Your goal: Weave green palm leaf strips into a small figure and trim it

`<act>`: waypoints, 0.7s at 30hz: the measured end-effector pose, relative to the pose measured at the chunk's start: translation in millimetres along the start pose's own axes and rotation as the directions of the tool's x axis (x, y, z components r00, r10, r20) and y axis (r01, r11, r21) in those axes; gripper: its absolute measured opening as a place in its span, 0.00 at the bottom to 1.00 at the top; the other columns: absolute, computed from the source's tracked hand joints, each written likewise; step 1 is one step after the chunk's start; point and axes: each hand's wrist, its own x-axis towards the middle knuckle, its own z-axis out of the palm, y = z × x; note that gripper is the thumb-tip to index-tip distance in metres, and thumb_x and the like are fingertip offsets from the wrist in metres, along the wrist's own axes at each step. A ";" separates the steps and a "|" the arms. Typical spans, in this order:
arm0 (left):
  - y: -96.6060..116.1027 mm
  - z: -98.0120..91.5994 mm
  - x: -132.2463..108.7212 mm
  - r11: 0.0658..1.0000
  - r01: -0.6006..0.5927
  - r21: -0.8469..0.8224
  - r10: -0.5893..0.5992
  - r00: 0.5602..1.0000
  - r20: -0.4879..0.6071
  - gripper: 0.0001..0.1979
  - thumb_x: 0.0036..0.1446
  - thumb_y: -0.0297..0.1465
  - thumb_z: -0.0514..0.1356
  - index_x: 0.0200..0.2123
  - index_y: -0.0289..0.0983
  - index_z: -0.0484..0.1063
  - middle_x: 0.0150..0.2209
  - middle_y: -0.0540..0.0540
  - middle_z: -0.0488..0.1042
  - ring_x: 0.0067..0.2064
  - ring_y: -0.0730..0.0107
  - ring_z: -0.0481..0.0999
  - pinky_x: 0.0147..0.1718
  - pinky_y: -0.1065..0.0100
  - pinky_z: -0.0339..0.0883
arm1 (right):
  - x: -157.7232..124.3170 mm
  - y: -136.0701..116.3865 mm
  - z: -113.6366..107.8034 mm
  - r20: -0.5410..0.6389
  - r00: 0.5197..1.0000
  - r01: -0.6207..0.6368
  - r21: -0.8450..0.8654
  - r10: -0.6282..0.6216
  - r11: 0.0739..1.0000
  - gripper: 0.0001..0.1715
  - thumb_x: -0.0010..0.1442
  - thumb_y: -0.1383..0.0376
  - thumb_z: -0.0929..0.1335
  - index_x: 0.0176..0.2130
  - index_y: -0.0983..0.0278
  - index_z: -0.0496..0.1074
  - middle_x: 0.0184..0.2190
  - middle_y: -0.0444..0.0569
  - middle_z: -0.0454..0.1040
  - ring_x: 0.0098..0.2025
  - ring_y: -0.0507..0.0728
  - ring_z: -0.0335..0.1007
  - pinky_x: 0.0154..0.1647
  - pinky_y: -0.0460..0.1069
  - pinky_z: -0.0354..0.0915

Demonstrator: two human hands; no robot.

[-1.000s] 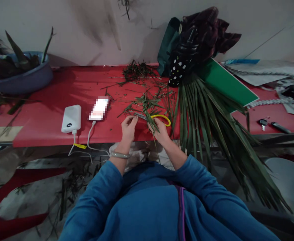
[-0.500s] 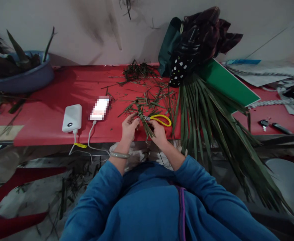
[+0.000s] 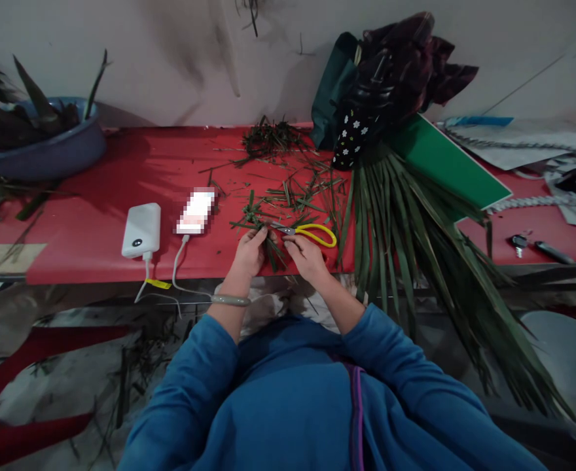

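My left hand (image 3: 249,253) pinches a bundle of green palm leaf strips (image 3: 273,254) at the table's front edge. The strips' loose ends fan out below the fingers, and a knotted or woven part shows above them. My right hand (image 3: 308,256) is just to the right, its fingers curled together close to the strip ends. What is between those fingers, if anything, is too small to make out. Yellow-handled scissors (image 3: 321,235) lie just beyond the right hand, blades pointing left. Cut leaf scraps (image 3: 298,193) are scattered on the red table behind both hands.
A white power bank (image 3: 141,229) and a charging phone (image 3: 194,210) lie left, their cables hanging over the edge. Large palm leaves (image 3: 406,229) droop over the front at right. A blue basin (image 3: 67,147) stands far left; keys (image 3: 518,243) lie far right.
The leaf bundle has swung over to the left and tilted in my left hand. My right fingers have come away from its lower strips. The scissors lie about where they were.
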 end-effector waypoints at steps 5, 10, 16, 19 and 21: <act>2.0 2.5 -0.2 0.986 0.065 0.154 -0.085 0.988 0.131 0.12 0.45 0.36 0.61 0.20 0.33 0.64 0.16 0.52 0.64 0.19 0.81 0.64 0.23 0.74 0.59 | 5.3 6.1 3.7 -0.045 0.994 -0.090 0.218 0.102 0.972 0.17 0.53 0.57 0.63 0.41 0.62 0.68 0.38 0.48 0.73 0.38 0.54 0.68 0.37 0.49 0.65; 3.8 5.1 0.2 0.962 0.097 0.256 -0.151 0.969 0.198 0.13 0.46 0.37 0.59 0.21 0.34 0.60 0.14 0.55 0.58 0.17 0.82 0.58 0.18 0.76 0.52 | 11.7 11.3 7.5 -0.049 0.978 -0.165 0.409 0.202 0.898 0.16 0.50 0.55 0.65 0.35 0.63 0.69 0.26 0.43 0.71 0.23 0.49 0.63 0.24 0.45 0.63; -7.3 17.4 -1.3 0.898 -0.006 0.440 -0.015 0.999 0.043 0.14 0.50 0.42 0.54 0.26 0.36 0.60 0.15 0.55 0.61 0.16 0.82 0.58 0.15 0.77 0.50 | 9.9 16.9 8.9 -0.130 0.949 -0.188 0.499 0.288 0.846 0.13 0.49 0.57 0.66 0.31 0.63 0.70 0.21 0.41 0.69 0.20 0.49 0.62 0.22 0.46 0.62; -15.5 19.3 -0.3 0.898 -0.076 0.434 0.123 0.989 -0.080 0.13 0.50 0.42 0.55 0.31 0.37 0.61 0.18 0.56 0.62 0.16 0.82 0.58 0.14 0.78 0.50 | 8.1 17.4 8.7 -0.140 0.948 -0.184 0.495 0.287 0.849 0.13 0.49 0.57 0.65 0.32 0.63 0.70 0.23 0.43 0.71 0.21 0.49 0.64 0.24 0.46 0.63; -18.4 17.9 0.5 0.891 -0.094 0.444 0.132 0.990 -0.055 0.13 0.50 0.41 0.55 0.30 0.37 0.62 0.18 0.56 0.61 0.16 0.83 0.58 0.14 0.77 0.50 | 7.6 16.6 7.6 -0.139 0.955 -0.168 0.479 0.263 0.861 0.13 0.49 0.58 0.65 0.32 0.64 0.70 0.26 0.44 0.72 0.22 0.50 0.66 0.25 0.47 0.65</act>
